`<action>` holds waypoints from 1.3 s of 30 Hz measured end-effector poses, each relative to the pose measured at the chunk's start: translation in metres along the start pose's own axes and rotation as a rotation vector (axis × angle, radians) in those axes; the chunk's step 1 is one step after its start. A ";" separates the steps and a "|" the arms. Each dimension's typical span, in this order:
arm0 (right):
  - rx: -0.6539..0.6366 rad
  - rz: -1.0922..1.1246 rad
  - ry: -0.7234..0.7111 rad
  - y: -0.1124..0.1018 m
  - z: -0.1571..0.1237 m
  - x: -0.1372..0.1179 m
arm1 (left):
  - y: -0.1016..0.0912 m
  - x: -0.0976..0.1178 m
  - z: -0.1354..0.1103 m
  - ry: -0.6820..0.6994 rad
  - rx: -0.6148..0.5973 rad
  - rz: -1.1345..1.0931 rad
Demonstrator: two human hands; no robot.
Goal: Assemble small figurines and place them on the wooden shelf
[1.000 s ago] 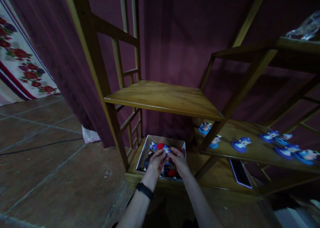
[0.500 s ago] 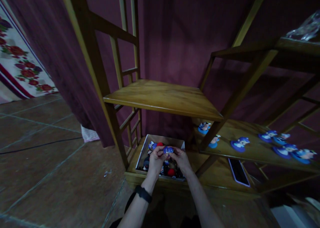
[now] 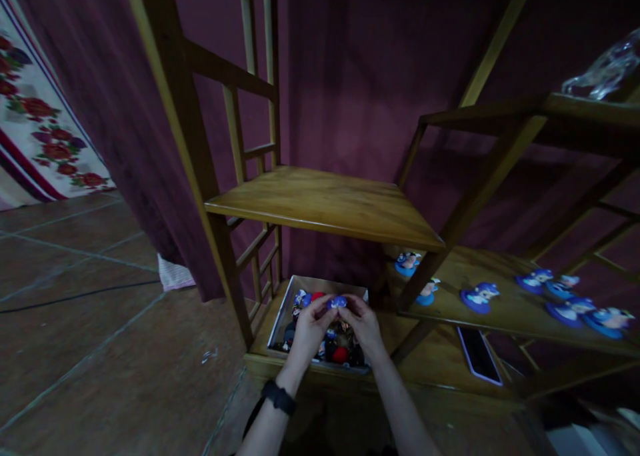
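Maroon curtain behind, one blue figure (image 3: 337, 302) was pinched between left hand (image 3: 310, 326) and right hand (image 3: 364, 323) over the box (image 3: 278, 317); several figures (image 3: 479, 297) were already laid on the shelf (image 3: 505, 284), loads left boxed.

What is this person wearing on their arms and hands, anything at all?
Both the left hand and the right hand are bare, without gloves. No sleeves show on the forearms. The only item worn is a black band round the left wrist, like a watch strap.
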State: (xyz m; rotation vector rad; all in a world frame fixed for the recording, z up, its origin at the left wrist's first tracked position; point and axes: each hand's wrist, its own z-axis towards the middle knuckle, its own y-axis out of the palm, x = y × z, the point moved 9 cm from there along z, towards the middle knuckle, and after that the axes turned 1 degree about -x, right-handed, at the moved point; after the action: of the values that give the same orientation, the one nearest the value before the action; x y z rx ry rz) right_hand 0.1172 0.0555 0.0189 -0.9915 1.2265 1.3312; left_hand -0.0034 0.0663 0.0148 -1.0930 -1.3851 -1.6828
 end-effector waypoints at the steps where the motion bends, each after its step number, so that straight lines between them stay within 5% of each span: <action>1: -0.005 0.015 0.022 0.000 0.001 0.004 | -0.003 -0.005 0.002 -0.023 0.015 -0.009; 10: -0.028 0.143 0.283 0.001 0.001 0.044 | -0.019 -0.035 0.002 -0.238 0.180 -0.108; 20: 0.023 0.053 0.368 -0.010 0.000 0.062 | -0.025 -0.057 -0.011 -0.312 0.332 -0.268; 29: 0.130 0.108 0.338 -0.018 -0.001 0.060 | -0.022 -0.067 -0.004 -0.441 0.259 -0.451; 39: 0.079 0.344 0.485 -0.005 -0.006 0.076 | -0.027 -0.074 -0.005 -0.434 0.337 -0.460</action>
State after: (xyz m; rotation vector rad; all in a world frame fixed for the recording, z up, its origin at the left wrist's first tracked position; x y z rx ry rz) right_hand 0.1112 0.0606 -0.0570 -1.1198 1.8701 1.3265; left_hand 0.0022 0.0661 -0.0640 -1.0291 -2.2458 -1.4713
